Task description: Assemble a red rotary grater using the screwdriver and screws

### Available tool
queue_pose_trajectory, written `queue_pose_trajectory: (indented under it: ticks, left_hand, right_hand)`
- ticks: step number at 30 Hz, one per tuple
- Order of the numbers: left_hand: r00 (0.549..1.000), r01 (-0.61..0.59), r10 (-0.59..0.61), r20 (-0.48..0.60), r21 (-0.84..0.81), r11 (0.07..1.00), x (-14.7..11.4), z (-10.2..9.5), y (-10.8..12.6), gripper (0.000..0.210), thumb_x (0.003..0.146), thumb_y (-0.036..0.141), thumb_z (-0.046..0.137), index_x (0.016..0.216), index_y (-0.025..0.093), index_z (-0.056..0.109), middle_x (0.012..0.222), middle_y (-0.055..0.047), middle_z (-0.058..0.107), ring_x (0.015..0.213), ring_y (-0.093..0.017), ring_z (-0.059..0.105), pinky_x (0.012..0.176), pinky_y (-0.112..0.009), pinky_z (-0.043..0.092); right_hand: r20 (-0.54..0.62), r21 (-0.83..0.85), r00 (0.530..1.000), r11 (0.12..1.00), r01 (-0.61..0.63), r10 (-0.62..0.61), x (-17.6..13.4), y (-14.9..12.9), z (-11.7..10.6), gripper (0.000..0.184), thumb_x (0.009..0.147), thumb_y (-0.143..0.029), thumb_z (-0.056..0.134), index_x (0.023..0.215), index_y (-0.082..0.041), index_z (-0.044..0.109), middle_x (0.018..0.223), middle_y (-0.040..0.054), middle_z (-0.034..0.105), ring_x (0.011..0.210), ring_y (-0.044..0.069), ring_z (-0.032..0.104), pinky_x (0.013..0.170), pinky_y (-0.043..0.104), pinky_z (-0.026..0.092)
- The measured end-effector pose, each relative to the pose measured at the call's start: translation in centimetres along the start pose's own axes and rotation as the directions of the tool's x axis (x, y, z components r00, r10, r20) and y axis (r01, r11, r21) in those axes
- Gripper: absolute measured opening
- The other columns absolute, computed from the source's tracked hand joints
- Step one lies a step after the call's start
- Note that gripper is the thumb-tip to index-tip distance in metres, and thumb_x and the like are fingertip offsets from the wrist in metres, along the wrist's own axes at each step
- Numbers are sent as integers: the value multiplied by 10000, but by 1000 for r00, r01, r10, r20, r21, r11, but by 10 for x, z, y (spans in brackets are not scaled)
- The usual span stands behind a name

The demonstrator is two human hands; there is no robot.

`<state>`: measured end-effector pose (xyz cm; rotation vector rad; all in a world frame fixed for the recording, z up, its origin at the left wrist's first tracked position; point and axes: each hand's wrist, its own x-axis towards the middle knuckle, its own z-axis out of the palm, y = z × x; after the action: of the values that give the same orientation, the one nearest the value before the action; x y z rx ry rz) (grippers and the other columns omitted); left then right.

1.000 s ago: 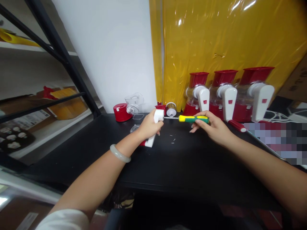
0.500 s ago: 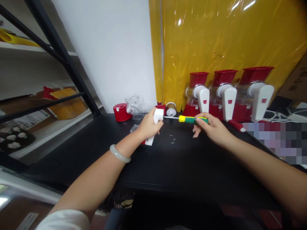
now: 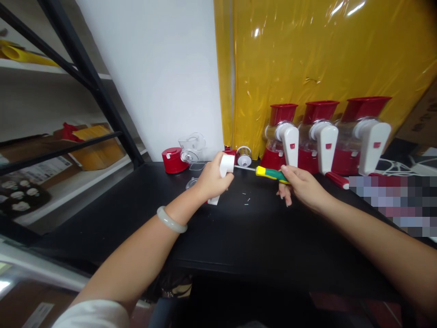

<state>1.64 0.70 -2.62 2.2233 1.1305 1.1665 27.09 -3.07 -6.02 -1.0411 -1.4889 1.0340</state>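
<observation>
My left hand [image 3: 212,180] is closed around a white crank handle [image 3: 227,163], whose round end faces right; my fingers hide much of it. In my right hand [image 3: 305,184] is a screwdriver [image 3: 271,173] with a green and yellow grip, pinched near the back of the grip. Its metal shaft points left and meets the round white end; whether the tip sits in a screw cannot be seen. Below my hands, several small metal pins or screws [image 3: 246,204] lie on the black table [image 3: 218,241].
Three assembled red and white rotary graters [image 3: 284,136] stand at the back right. Behind my left hand are a red base [image 3: 175,160], a clear plastic housing [image 3: 193,148] and a metal grater drum [image 3: 244,156]. A black-framed shelf [image 3: 82,68] rises at the left.
The back of the screwdriver grip has dipped slightly, and my right hand has shifted a little down and right. My left hand keeps its hold on the crank handle.
</observation>
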Motion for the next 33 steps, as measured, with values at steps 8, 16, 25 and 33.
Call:
queue_pose_trajectory:
  ticks: [8, 16, 25, 33]
  left_hand:
    - [990, 134, -123, 70, -164, 977, 3, 6, -6, 236, 710, 80, 522, 901, 200, 450, 536, 65, 554, 397, -157, 572, 424, -237, 456]
    - [966, 236, -180, 187, -345, 908, 6, 12, -15, 211, 685, 107, 497, 856, 206, 423, 522, 58, 547, 362, -154, 538, 365, -253, 463]
    - [968, 217, -155, 199, -343, 914, 4, 11, -14, 224, 664, 121, 496, 855, 205, 413, 516, 73, 538, 364, -146, 534, 364, -243, 461]
    - [973, 200, -150, 175, -312, 929, 5, 11, -16, 243, 658, 126, 493, 879, 200, 425, 500, 73, 543, 364, -153, 536, 365, -241, 449]
  right_hand:
    - [-77, 256, 996, 964, 68, -50, 6, 8, 0, 524, 746, -465, 727, 1080, -294, 361, 774, -63, 630, 609, 157, 691, 705, 379, 584]
    - [-39, 69, 977, 975, 212, -210, 5, 10, -10, 389, 815, -412, 689, 1073, -256, 444, 879, 14, 680, 835, 188, 722, 873, 420, 577]
    - [-127, -113, 961, 966, 231, -245, 4, 1, -10, 328, 820, -436, 677, 1044, -231, 552, 975, 53, 695, 847, 210, 727, 902, 421, 569]
    - [-136, -147, 963, 966, 211, -231, 2, -3, -8, 361, 787, -471, 701, 1018, -221, 579, 934, 51, 707, 839, 228, 732, 870, 419, 575]
